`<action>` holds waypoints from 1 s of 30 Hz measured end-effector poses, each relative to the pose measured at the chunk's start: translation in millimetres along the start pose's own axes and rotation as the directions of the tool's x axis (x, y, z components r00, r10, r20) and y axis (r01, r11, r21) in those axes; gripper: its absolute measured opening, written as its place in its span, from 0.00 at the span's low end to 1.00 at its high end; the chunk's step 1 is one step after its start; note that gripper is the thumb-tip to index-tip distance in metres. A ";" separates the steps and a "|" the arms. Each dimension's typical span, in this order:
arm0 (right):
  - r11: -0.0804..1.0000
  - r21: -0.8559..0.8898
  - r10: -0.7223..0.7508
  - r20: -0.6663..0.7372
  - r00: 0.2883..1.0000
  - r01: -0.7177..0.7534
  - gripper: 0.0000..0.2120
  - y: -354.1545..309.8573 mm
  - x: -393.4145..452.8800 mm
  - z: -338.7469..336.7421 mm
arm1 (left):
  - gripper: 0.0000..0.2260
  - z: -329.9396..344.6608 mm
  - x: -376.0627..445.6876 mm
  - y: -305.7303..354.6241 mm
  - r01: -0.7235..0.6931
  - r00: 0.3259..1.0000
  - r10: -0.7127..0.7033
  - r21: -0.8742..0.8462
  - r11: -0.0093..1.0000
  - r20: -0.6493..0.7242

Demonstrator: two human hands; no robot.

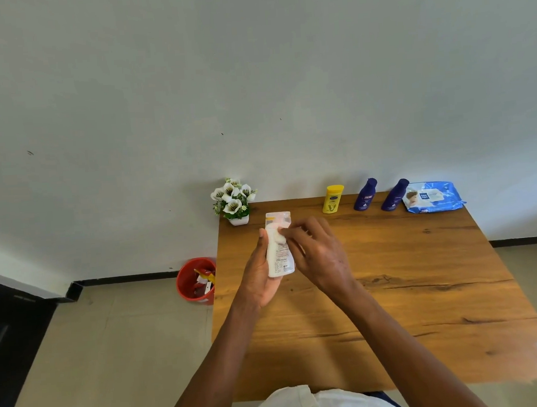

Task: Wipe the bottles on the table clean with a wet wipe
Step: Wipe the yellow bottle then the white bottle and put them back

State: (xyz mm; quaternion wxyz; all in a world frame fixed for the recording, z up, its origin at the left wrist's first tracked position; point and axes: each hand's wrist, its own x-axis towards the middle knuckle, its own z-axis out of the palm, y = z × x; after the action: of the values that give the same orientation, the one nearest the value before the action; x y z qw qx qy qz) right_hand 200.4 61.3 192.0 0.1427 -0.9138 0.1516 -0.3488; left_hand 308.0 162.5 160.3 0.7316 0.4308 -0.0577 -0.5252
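Observation:
My left hand holds a white bottle upright above the wooden table, near its left side. My right hand presses a small white wet wipe against the bottle's upper part with its fingertips. At the table's far edge stand a yellow bottle and two dark blue bottles, side by side. A blue wet wipe pack lies to their right.
A white pot of white flowers stands at the table's far left corner. A red bin with litter sits on the floor left of the table. The wall runs right behind the table.

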 end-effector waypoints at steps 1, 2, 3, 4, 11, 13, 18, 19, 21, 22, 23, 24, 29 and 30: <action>1.000 -0.008 0.016 -0.022 1.000 -0.016 0.10 0.3 1.5 -0.8 | 0.29 1.3 -0.2 -0.1 -0.005 1.000 0.005 0.001 1.000 0.004; 1.000 -0.010 0.018 -0.029 0.999 -0.018 0.09 -0.9 1.7 -1.3 | 0.28 2.3 -0.3 -0.2 -0.006 1.000 0.006 -0.004 1.000 0.001; 1.000 -0.010 0.004 -0.020 1.000 -0.004 0.09 -2.7 0.6 -0.6 | 0.26 2.4 -0.4 0.1 -0.008 1.000 0.008 -0.012 1.000 -0.005; 1.000 -0.012 -0.022 0.000 1.000 0.022 0.10 -4.6 -1.4 0.4 | 0.25 2.8 -0.7 0.9 -0.009 1.000 0.009 -0.025 1.000 -0.008; 0.997 -0.071 -0.002 -0.035 0.999 0.000 0.10 -5.7 -0.1 0.2 | 0.27 4.2 -0.5 2.9 0.001 1.000 -0.001 -0.027 1.000 0.008; 0.997 -0.073 -0.010 -0.044 0.999 0.007 0.10 -9.6 -0.2 1.1 | 0.27 5.0 0.1 3.3 0.005 1.000 -0.005 -0.033 0.999 -0.001; 0.996 -0.089 -0.035 -0.026 0.999 0.032 0.10 -6.7 -1.1 -0.9 | 0.27 3.4 0.6 2.1 0.015 1.000 -0.015 -0.021 1.000 0.010; 0.996 -0.091 -0.005 -0.043 0.999 0.001 0.10 -3.8 0.5 -1.6 | 0.27 3.8 0.7 1.7 0.012 1.000 -0.011 -0.013 1.000 0.021; 0.995 -0.096 0.028 -0.061 0.998 -0.034 0.10 -1.9 1.9 -2.4 | 0.27 5.4 0.9 1.2 -0.002 0.999 0.002 -0.007 1.000 0.033; 0.995 -0.094 0.022 -0.057 0.998 -0.027 0.10 -3.1 1.3 -2.1 | 0.27 6.2 0.5 1.1 -0.005 0.999 0.005 -0.009 1.000 0.033; 0.996 -0.092 0.001 -0.045 0.999 -0.005 0.11 -5.6 0.1 -1.4 | 0.27 6.5 0.4 1.1 -0.004 1.000 0.004 -0.013 1.000 0.026; 0.995 -0.093 -0.028 -0.029 0.999 0.025 0.11 -7.9 -1.5 -1.1 | 0.27 6.7 0.0 1.4 0.001 1.000 -0.001 -0.021 1.000 0.019; 0.993 -0.116 -0.002 0.005 1.000 0.002 0.10 -0.9 -3.3 -2.1 | 0.28 4.8 -1.9 2.2 -0.008 1.000 0.008 -0.029 1.000 0.024; 0.991 -0.124 0.048 0.009 0.999 -0.046 0.10 3.0 -3.9 -1.7 | 0.30 4.5 -2.4 3.4 -0.016 1.000 0.016 -0.023 1.000 0.027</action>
State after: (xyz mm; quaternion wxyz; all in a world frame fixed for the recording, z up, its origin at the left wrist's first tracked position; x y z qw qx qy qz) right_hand 195.9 59.7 189.8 0.0947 -0.9191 0.1936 -0.3299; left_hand 306.9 162.2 166.4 0.7398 0.4148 -0.0649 -0.5257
